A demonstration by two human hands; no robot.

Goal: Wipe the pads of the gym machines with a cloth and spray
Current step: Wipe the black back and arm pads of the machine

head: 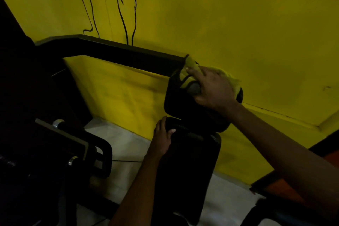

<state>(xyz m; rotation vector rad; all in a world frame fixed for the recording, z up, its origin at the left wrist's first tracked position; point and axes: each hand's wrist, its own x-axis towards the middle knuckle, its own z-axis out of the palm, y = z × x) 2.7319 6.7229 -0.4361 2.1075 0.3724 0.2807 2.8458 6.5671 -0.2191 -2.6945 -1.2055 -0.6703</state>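
Pressing cloth (190, 71) beneath right fingers (194, 73)

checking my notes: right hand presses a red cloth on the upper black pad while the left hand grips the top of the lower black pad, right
Not quite: the head view shows a yellow-green cloth, not red. The right hand does press it on the upper black pad, and the left hand grips the top of the lower black pad.
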